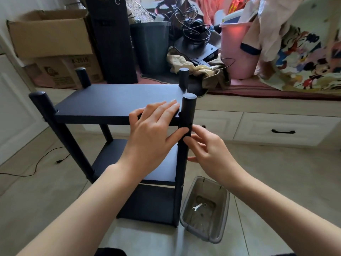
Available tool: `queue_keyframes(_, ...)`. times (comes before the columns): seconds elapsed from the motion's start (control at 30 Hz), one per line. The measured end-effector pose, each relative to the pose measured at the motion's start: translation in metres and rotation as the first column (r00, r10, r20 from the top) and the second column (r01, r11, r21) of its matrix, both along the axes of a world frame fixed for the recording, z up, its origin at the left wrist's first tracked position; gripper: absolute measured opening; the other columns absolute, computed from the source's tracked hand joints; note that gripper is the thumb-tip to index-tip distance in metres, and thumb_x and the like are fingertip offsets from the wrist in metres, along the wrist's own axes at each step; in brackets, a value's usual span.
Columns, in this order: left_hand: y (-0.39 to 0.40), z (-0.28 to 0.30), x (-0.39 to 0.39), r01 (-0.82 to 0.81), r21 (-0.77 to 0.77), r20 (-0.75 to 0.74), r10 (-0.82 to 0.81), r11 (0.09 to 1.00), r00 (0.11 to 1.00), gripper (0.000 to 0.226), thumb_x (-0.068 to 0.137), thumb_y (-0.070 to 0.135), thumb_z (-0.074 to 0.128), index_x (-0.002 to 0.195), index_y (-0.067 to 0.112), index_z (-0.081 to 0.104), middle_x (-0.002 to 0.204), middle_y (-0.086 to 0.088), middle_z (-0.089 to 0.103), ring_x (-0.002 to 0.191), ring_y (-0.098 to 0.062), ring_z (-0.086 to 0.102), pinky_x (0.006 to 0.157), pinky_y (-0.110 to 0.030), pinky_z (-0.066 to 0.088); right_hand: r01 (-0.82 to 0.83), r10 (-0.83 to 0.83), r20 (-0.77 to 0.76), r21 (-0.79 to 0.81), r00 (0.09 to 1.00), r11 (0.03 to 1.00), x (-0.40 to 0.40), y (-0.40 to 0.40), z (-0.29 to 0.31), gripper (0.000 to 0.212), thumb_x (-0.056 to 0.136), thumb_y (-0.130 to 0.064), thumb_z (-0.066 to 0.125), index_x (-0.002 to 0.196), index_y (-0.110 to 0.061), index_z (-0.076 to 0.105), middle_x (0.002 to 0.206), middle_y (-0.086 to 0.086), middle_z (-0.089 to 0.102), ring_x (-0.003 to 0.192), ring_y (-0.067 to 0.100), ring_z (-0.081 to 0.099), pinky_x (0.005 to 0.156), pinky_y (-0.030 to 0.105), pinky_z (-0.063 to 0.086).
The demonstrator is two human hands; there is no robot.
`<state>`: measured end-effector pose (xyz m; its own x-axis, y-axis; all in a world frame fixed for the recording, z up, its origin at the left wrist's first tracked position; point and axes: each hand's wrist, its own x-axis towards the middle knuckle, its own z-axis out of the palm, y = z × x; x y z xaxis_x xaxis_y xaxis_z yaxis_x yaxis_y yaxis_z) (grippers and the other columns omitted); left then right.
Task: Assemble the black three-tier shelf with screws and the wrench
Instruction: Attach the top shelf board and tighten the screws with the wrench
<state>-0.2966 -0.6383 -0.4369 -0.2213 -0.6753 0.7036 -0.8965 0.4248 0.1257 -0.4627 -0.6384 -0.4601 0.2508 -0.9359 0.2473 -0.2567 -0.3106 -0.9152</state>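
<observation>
So the shelf (118,100) stands on the floor, light but rigid. Our left hand (156,126) lies flat, fingers together, on the top board; our right hand (204,145) pinches something at the near-right post (186,115). The wrench (198,206) sits in the bin (217,235).

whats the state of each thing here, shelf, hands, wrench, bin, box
shelf: upright on the floor, three boards on the posts
left hand: flat on the top board, thumb at the front right post
right hand: fingertips pinched at that post
wrench: lying unused in the clear bin
clear bin: open, on the floor
cardboard box: flaps open
</observation>
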Motion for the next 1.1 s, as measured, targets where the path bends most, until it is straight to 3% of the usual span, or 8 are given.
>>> queue_keyframes(0.1, 0.001, -0.002, 0.001, -0.003, -0.011, -0.009, 0.003, 1.0, 1.0, 0.065, 0.092, 0.058, 0.05, 0.136, 0.012, 0.062, 0.14, 0.001, 0.061, 0.133, -0.019, 0.05, 0.101, -0.036, 0.025, 0.022, -0.022, -0.003, -0.041, 1.0, 0.999, 0.004, 0.001, -0.003, 0.026, 0.102, -0.024, 0.053, 0.119, -0.042, 0.059, 0.098, -0.011, 0.071, 0.095, 0.007, 0.069, 0.083, 0.041, 0.059)
queue_keyframes(0.27, 0.001, -0.005, -0.006, -0.047, -0.036, -0.056, 0.045, 0.998, 0.997, 0.065, 0.088, 0.061, 0.058, 0.131, 0.013, 0.065, 0.135, 0.0, 0.064, 0.13, -0.02, 0.053, 0.103, -0.038, 0.025, 0.03, -0.028, 0.022, -0.069, 0.999, 0.997, 0.006, 0.006, -0.001, 0.027, 0.102, -0.025, 0.053, 0.115, -0.048, 0.059, 0.099, -0.003, 0.073, 0.093, 0.016, 0.07, 0.082, 0.046, 0.058)
queue_keyframes(0.37, 0.001, -0.007, -0.011, -0.072, -0.08, -0.085, 0.065, 0.994, 0.994, 0.058, 0.088, 0.055, 0.065, 0.127, 0.013, 0.067, 0.131, -0.001, 0.067, 0.127, -0.022, 0.055, 0.103, -0.04, 0.026, 0.0, 0.0, 0.038, 0.008, 0.999, 1.0, 0.0, 0.003, 0.002, 0.022, 0.1, -0.025, 0.056, 0.118, -0.035, 0.063, 0.1, 0.003, 0.073, 0.096, 0.02, 0.07, 0.081, 0.047, 0.058)
queue_keyframes(0.47, -0.001, -0.008, -0.012, -0.072, -0.115, -0.084, 0.063, 0.991, 0.995, 0.055, 0.089, 0.054, 0.064, 0.125, 0.013, 0.067, 0.129, -0.002, 0.068, 0.126, -0.023, 0.056, 0.102, -0.04, 0.026, -0.006, 0.004, 0.03, 0.091, 1.0, 0.996, -0.007, 0.001, -0.001, 0.03, 0.097, -0.022, 0.061, 0.127, -0.024, 0.059, 0.109, 0.001, 0.071, 0.098, 0.012, 0.07, 0.081, 0.043, 0.06)
queue_keyframes(0.67, -0.005, -0.015, -0.011, -0.085, -0.174, -0.074, 0.073, 0.981, 0.995, 0.053, 0.09, 0.056, 0.061, 0.122, 0.015, 0.067, 0.126, 0.001, 0.068, 0.124, -0.024, 0.054, 0.101, -0.04, 0.025, 0.091, -0.074, -0.167, 0.096, 0.983, 0.991, -0.036, -0.004, -0.021, 0.031, 0.098, -0.011, 0.057, 0.129, -0.016, 0.058, 0.108, -0.003, 0.071, 0.099, 0.009, 0.068, 0.09, 0.036, 0.057)
queue_keyframes(0.83, -0.006, -0.02, -0.017, -0.139, -0.176, -0.101, 0.122, 0.975, 0.987, 0.052, 0.091, 0.054, 0.06, 0.125, 0.014, 0.064, 0.126, 0.0, 0.065, 0.126, -0.026, 0.047, 0.108, -0.047, 0.026, 0.14, -0.062, -0.305, 0.24, 0.95, 0.961, -0.058, -0.014, -0.062, 0.022, 0.097, -0.01, 0.057, 0.117, -0.016, 0.061, 0.101, -0.002, 0.072, 0.094, 0.011, 0.069, 0.087, 0.034, 0.057)
queue_keyframes(0.97, -0.006, -0.024, -0.02, -0.168, -0.182, -0.091, 0.154, 0.969, 0.984, 0.06, 0.087, 0.056, 0.061, 0.126, 0.011, 0.062, 0.127, -0.004, 0.062, 0.126, -0.026, 0.045, 0.113, -0.049, 0.023, 0.154, 0.027, -0.501, 0.317, 0.865, 0.936, -0.064, -0.036, -0.113, 0.017, 0.095, -0.014, 0.061, 0.111, -0.014, 0.066, 0.105, 0.004, 0.072, 0.09, 0.011, 0.065, 0.083, 0.025, 0.051)
queue_keyframes(1.1, -0.007, -0.027, -0.019, -0.188, -0.197, -0.059, 0.18, 0.962, 0.982, 0.066, 0.083, 0.059, 0.065, 0.128, 0.01, 0.061, 0.128, -0.005, 0.06, 0.126, -0.028, 0.047, 0.115, -0.048, 0.018, 0.188, 0.117, -0.653, 0.377, 0.748, 0.907, -0.062, -0.057, -0.177, 0.022, 0.094, -0.016, 0.061, 0.114, -0.011, 0.068, 0.117, 0.006, 0.07, 0.11, 0.021, 0.064, 0.092, 0.026, 0.047)
